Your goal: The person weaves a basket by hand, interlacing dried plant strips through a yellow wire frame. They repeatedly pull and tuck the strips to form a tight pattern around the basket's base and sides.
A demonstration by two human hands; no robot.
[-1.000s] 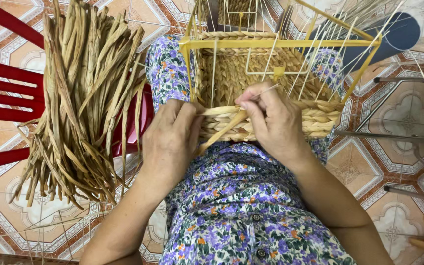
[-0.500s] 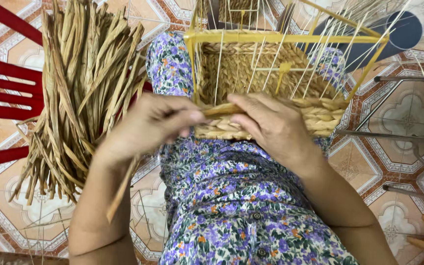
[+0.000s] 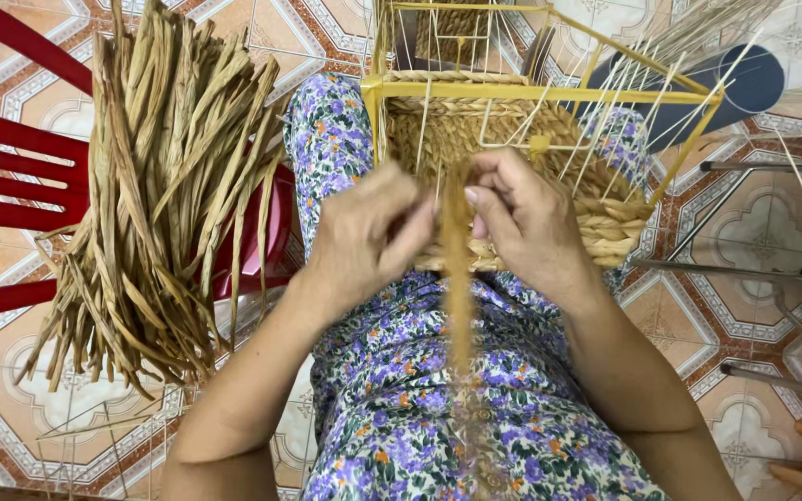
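— Looking down over our lap in the head view, what do we have between our hands?

— We see a long, flat tan strand of dried fibre (image 3: 459,278), blurred, running from the weave down over our flowered purple dress (image 3: 420,390). Our left hand (image 3: 364,237) is curled shut, its fingertips pinching the strand from the left. Our right hand (image 3: 531,223) is bent closed too, its thumb and fingers pressing the same strand from the right.

— And where does the strand start?

— At the near wall of a half-woven basket of tan braided fibre (image 3: 605,218), which rests on our knees. The weave sits inside a yellow metal wire frame (image 3: 512,91), and thin pale upright spokes (image 3: 642,102) fan out above its rim. Our two hands touch the near edge of the weave, just below the frame's front bar.

— What lies off to our left?

— A thick bundle of dried tan fibre strips (image 3: 160,195) is draped over a red plastic chair (image 3: 11,176), just beside our left knee, its ends hanging toward the patterned orange-and-white tiled floor (image 3: 11,408).

— And to the right?

— A dark blue cylinder (image 3: 717,88) lies beyond the basket, and thin metal rods (image 3: 744,274) cross the tiles near it.
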